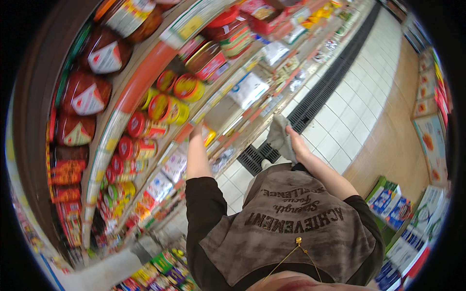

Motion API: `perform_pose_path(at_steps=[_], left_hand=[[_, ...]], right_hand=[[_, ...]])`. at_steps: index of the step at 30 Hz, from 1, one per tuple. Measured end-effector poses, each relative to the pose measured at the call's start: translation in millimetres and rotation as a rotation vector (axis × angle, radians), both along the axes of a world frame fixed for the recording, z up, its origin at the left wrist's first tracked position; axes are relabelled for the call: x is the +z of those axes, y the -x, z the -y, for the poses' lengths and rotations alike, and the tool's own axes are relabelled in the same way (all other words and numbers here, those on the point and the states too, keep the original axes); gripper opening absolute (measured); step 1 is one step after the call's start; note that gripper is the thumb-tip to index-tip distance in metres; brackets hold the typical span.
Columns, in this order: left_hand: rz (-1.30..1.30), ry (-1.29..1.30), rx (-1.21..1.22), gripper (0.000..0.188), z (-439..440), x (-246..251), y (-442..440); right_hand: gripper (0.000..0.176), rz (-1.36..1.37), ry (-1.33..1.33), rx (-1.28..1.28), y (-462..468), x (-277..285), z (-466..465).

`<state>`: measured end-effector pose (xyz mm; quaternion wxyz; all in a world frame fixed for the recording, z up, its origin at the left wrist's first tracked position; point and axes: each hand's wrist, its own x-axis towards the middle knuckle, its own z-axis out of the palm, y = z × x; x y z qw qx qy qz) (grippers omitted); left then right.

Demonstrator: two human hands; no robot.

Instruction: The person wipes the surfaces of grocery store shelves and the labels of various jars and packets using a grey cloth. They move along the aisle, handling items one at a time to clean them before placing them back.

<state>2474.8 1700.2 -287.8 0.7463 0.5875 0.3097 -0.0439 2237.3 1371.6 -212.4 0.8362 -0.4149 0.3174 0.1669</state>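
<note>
My left hand (197, 131) reaches in at the shelf on the left, by a red and white shelf edge strip (184, 133). Its fingers are hidden or blurred, so I cannot tell whether they hold anything. Just beside it lies a yellow and red packet (209, 135). In my right hand (298, 144) is a grey cloth (280, 138), bunched and hanging over the tiled floor, away from the shelves. A white packet (249, 89) lies on the lower shelf, farther along from my left hand.
Yellow jars with red lids (168, 109) line the shelf above. Large jars of dark red food (87, 99) stand higher up. A black drain grate (320, 85) crosses the white floor tiles (344, 112). Boxed goods (391, 203) stand at right, and colourful packets (160, 267) lie at lower left.
</note>
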Motion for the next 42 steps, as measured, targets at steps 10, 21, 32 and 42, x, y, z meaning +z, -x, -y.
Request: perform_pose_path(at_steps=[10,21,32,42], left_hand=[[0.004,-0.023,0.001,0.051,7,4,-29],[0.001,-0.021,0.018,0.05,5,11,-24],[0.018,0.047,0.054,0.048,23,4,-23],[0.256,0.475,0.047,0.047,47,29,44]], right_hand=[[0.056,0.063,0.073,-0.128,17,-12,24],[0.053,0.106,-0.022,-0.09,13,-18,35],[0.049,0.212,0.06,-0.11,9,-4,46],[0.058,0.059,0.04,-0.101,-1,4,53]])
